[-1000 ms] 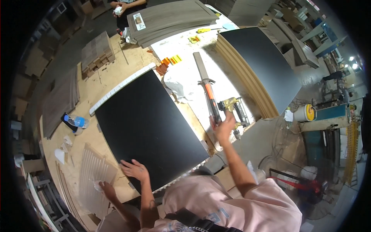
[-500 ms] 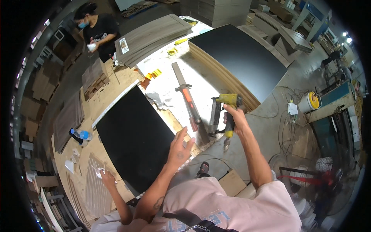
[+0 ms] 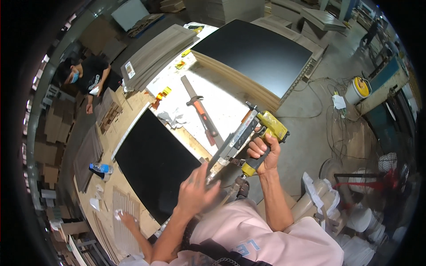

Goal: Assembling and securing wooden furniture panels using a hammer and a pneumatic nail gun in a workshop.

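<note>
My right hand (image 3: 266, 153) is wrapped round the grip of a yellow and black air nail gun (image 3: 274, 126), raised over the table's near right edge with its long magazine slanting down to the left. A hose fitting hangs below its grip. My left hand (image 3: 195, 193), partly blurred, is held with thumb and fingers apart by the magazine's lower end; whether it touches is unclear. A black panel (image 3: 153, 159) lies to its left on the table. Farther off, a hammer (image 3: 202, 115) with an orange and black handle rests on the bright white surface beside a flat strip.
A stack of panels with a black top (image 3: 253, 53) stands at the far right. Grey-brown panels (image 3: 157, 53) are piled at the back. Another person's hand (image 3: 128, 221) works at a slatted panel on the left; a masked co-worker (image 3: 91, 77) stands beyond. A bottle (image 3: 102, 168) lies nearby.
The nail gun has been lifted and tilted toward me, its magazine now slanting toward my left hand. My left hand has moved down and nearer to it. The co-worker has leaned lower.
</note>
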